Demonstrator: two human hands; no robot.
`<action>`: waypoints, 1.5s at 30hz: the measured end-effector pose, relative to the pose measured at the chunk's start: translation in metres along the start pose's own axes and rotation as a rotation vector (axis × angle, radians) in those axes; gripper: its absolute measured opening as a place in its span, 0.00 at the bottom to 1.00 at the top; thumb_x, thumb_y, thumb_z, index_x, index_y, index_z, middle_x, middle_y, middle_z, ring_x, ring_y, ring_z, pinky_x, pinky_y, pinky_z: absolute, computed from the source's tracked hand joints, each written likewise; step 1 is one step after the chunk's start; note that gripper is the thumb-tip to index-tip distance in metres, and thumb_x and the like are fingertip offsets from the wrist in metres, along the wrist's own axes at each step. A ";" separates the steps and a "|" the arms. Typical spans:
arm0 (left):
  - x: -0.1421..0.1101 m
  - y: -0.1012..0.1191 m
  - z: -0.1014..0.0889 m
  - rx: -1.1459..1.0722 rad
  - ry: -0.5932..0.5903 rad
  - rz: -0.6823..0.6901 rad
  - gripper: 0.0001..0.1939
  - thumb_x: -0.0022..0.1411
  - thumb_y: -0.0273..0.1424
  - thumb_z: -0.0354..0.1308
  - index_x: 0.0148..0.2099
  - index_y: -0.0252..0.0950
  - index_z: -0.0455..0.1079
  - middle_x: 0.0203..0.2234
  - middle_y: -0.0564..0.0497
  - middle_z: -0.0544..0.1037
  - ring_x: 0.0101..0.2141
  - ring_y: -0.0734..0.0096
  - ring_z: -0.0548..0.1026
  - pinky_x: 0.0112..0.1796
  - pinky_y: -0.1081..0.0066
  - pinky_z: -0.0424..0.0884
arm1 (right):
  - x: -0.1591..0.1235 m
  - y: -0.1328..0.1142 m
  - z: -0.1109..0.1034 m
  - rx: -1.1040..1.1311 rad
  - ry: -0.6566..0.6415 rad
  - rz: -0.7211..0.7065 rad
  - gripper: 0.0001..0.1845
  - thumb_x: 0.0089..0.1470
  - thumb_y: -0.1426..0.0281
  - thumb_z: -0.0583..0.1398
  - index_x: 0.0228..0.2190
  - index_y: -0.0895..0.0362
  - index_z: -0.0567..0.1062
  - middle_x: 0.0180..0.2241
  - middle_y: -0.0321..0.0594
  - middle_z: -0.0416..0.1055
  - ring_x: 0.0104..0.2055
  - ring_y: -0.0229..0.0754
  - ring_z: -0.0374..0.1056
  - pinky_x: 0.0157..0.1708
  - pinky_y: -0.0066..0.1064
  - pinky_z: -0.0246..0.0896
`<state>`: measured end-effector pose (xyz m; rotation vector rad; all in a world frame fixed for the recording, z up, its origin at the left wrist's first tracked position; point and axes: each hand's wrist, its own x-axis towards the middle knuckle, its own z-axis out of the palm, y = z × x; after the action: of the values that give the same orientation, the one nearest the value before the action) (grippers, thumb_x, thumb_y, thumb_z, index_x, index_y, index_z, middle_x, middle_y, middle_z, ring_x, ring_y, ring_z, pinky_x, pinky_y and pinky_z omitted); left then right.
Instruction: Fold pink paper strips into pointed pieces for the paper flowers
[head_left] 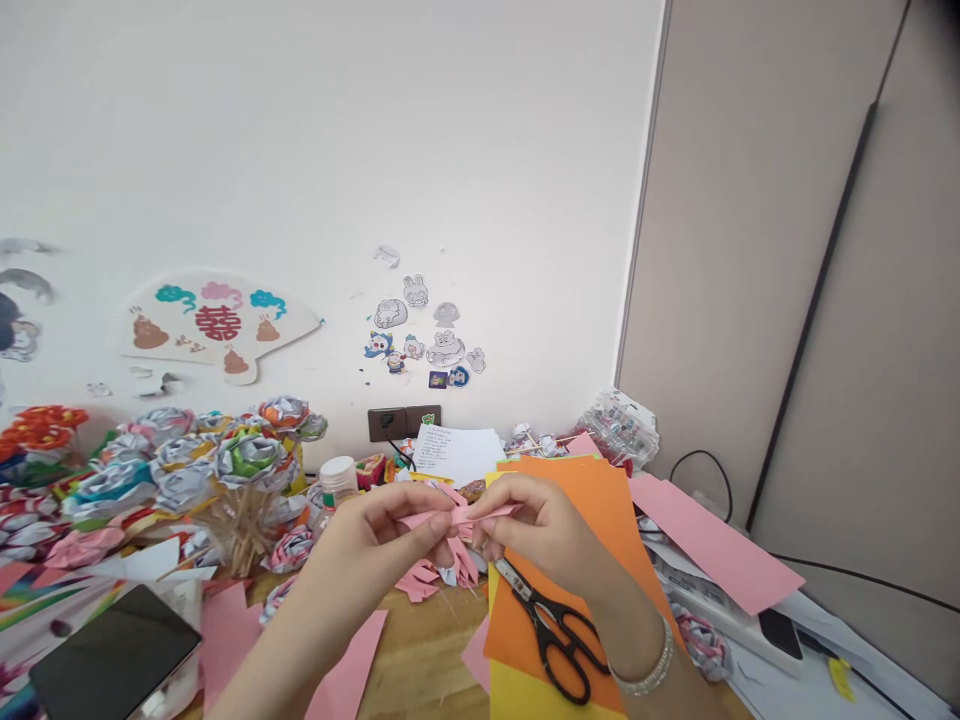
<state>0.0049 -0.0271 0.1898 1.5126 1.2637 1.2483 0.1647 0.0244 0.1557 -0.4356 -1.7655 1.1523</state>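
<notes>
Between my hands, above the wooden table, is a piece of folded pink paper (463, 514). My left hand (405, 530) pinches its left end between thumb and fingers. The right end is pinched by my right hand (529, 520), which wears a bracelet at the wrist. Cut pink paper pieces (420, 580) lie just below and behind the hands. Black-handled scissors (559, 640) rest on orange paper (600, 520) under my right forearm, their blade tips partly hidden near the hand. Yellow paper (525, 690) sticks out beneath the orange sheets.
Paper flowers on sticks (251, 465) crowd the left, near a white-lidded jar (337, 480). A phone (116, 655) lies front left. A pink strip (712, 540) covers part of a keyboard (735, 610) at right. A handwritten sheet (459, 455) stands by the wall sockets (405, 422).
</notes>
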 end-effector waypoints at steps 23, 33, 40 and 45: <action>0.006 -0.011 0.001 -0.170 0.343 0.093 0.11 0.42 0.35 0.63 0.30 0.36 0.69 0.15 0.57 0.71 0.11 0.79 0.65 0.09 0.81 0.53 | 0.002 0.012 0.010 -0.020 -0.062 0.148 0.13 0.50 0.61 0.56 0.26 0.60 0.66 0.23 0.37 0.69 0.18 0.31 0.62 0.19 0.23 0.57; 0.027 -0.038 -0.002 -0.412 0.058 0.148 0.14 0.51 0.40 0.58 0.23 0.33 0.69 0.15 0.55 0.68 0.18 0.76 0.65 0.19 0.77 0.64 | 0.006 0.018 0.030 0.120 0.029 0.132 0.14 0.49 0.61 0.57 0.24 0.58 0.62 0.20 0.35 0.68 0.18 0.32 0.63 0.18 0.23 0.56; 0.024 -0.039 0.000 -0.333 0.248 0.269 0.08 0.50 0.34 0.60 0.24 0.36 0.70 0.19 0.56 0.71 0.25 0.76 0.67 0.27 0.80 0.63 | 0.001 0.021 0.032 -0.125 -0.223 0.175 0.23 0.55 0.58 0.49 0.17 0.59 0.63 0.16 0.34 0.63 0.19 0.31 0.59 0.21 0.23 0.56; 0.020 -0.032 0.008 -0.458 0.197 0.225 0.09 0.54 0.35 0.56 0.26 0.36 0.70 0.20 0.55 0.72 0.25 0.76 0.68 0.26 0.80 0.64 | 0.000 0.031 0.039 -0.326 -0.128 0.110 0.22 0.56 0.59 0.48 0.17 0.59 0.61 0.16 0.32 0.60 0.18 0.31 0.56 0.20 0.22 0.51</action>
<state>0.0063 -0.0009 0.1612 1.2403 0.8569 1.7324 0.1253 0.0195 0.1252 -0.6726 -2.0736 0.9861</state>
